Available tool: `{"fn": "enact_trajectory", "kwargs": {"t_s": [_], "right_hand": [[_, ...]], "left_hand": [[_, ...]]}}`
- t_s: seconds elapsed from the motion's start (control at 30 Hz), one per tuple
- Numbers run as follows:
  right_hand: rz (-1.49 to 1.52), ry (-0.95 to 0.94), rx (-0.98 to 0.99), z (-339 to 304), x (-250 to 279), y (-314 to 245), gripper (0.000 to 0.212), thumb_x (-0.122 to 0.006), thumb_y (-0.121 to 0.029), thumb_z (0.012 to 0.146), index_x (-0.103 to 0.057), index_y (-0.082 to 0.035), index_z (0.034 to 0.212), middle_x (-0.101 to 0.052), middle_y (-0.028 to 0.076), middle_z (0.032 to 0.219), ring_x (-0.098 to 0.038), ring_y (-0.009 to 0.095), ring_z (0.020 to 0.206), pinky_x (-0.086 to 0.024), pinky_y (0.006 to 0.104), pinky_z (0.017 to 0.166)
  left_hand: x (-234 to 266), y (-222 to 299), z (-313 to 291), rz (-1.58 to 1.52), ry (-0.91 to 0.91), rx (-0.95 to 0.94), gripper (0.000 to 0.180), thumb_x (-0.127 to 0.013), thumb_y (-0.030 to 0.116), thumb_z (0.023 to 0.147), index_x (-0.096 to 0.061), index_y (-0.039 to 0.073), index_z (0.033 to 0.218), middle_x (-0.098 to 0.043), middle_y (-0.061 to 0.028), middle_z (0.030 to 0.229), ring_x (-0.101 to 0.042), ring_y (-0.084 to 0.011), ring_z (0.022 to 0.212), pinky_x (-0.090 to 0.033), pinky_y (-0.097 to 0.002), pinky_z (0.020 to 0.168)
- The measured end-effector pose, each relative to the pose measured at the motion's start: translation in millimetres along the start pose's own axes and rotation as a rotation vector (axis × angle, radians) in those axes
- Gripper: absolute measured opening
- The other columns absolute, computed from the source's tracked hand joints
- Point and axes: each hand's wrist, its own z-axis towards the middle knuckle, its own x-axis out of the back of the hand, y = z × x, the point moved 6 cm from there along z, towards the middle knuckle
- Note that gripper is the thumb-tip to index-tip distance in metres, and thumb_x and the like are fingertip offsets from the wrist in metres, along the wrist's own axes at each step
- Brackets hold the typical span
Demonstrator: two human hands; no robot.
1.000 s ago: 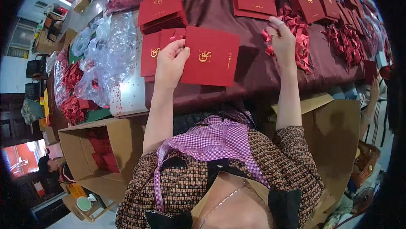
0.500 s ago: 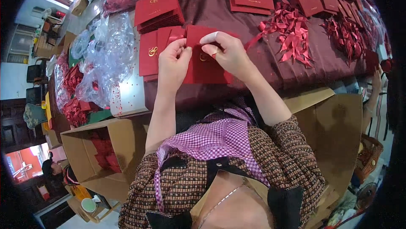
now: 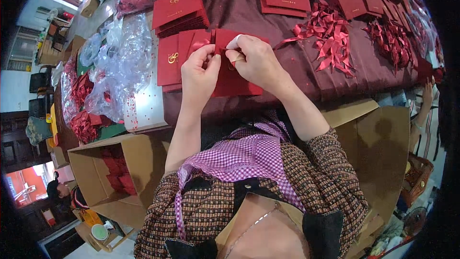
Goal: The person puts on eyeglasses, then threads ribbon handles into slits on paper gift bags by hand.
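Observation:
A red paper gift bag [image 3: 237, 88] with a gold emblem lies flat on the table in front of me, partly covered by my hands. My left hand [image 3: 199, 70] is closed, thumb and fingertips pinched at the bag's left edge. Over the bag's upper part, my right hand [image 3: 258, 62] is closed too, with white wrapping on a fingertip. A thin piece of red ribbon [image 3: 225, 49] shows at its fingertips; the rest is hidden. Just left lie more red bags [image 3: 173, 70], with a glossy ribbon on top. A pile of red ribbons [image 3: 332, 39] lies to the right.
Stacks of red bags [image 3: 179, 12] stand at the far side of the dark red tablecloth [image 3: 235, 5]. Clear plastic wrapping [image 3: 120, 67] is heaped at left. Open cardboard boxes [image 3: 143, 163] flank me below the table edge. Another person's arm [image 3: 421, 110] shows at far right.
Both hands have shifted slightly to the right, and the right fingers have curled in. The ribbon that trailed taut from beside my right hand now lies lower toward the pile.

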Motion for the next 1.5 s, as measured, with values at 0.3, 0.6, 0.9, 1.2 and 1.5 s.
{"fn": "enact_trajectory", "kwargs": {"t_s": [0.3, 0.6, 0.9, 1.2, 1.5], "right_hand": [[-0.036, -0.006, -0.027, 2, 1, -2, 0.006, -0.061, -0.001, 0.075, -0.057, -0.001, 0.079, -0.061, 0.017, 0.074, -0.062, 0.034, 0.072, -0.049, 0.0405, 0.063], [-0.342, -0.067, 0.239, 6, -1, -21, 0.009, -0.06, -0.009, 0.073, -0.054, -0.002, 0.073, -0.058, 0.014, 0.068, -0.06, 0.031, 0.067, -0.048, 0.0418, 0.064], [-0.012, -0.313, -0.066, 19, 0, 1, 0.009, -0.06, -0.007, 0.075, -0.056, 0.0, 0.074, -0.059, 0.014, 0.065, -0.058, 0.033, 0.062, -0.044, 0.0379, 0.055], [-0.134, -0.241, 0.01, 13, 3, 0, 0.009, -0.063, -0.007, 0.076, -0.06, 0.001, 0.08, -0.061, 0.018, 0.072, -0.06, 0.036, 0.068, -0.047, 0.0394, 0.06], [0.071, -0.334, -0.206, 10, 5, 9, 0.011, -0.062, -0.006, 0.083, -0.063, 0.004, 0.088, -0.065, 0.02, 0.082, -0.064, 0.033, 0.079, -0.049, 0.0375, 0.068]], "left_hand": [[-1, 3, -2, 0.011, 0.03, -0.022, 0.021, -0.062, 0.0, 0.082, -0.063, -0.005, 0.102, -0.062, -0.0053, 0.082, -0.055, -0.0073, 0.07, -0.046, -0.0231, 0.063], [-4, 6, -3, 0.154, 0.064, -0.144, 0.02, -0.061, -0.002, 0.08, -0.063, -0.004, 0.1, -0.061, -0.0126, 0.079, -0.06, -0.0173, 0.069, -0.048, -0.0285, 0.062], [-9, 37, -8, 0.435, 0.029, -0.538, 0.024, -0.057, -0.006, 0.076, -0.06, -0.004, 0.1, -0.058, -0.0155, 0.08, -0.058, -0.029, 0.075, -0.047, -0.0358, 0.068], [-6, 5, 2, 0.068, -0.035, -0.133, 0.022, -0.059, -0.004, 0.081, -0.061, -0.005, 0.103, -0.059, -0.0044, 0.078, -0.053, -0.0082, 0.069, -0.043, -0.0222, 0.065], [-3, -15, 5, -0.326, -0.045, 0.161, 0.021, -0.06, -0.002, 0.084, -0.061, -0.006, 0.105, -0.055, 0.0043, 0.08, -0.047, -0.002, 0.071, -0.039, -0.0176, 0.065]]}}
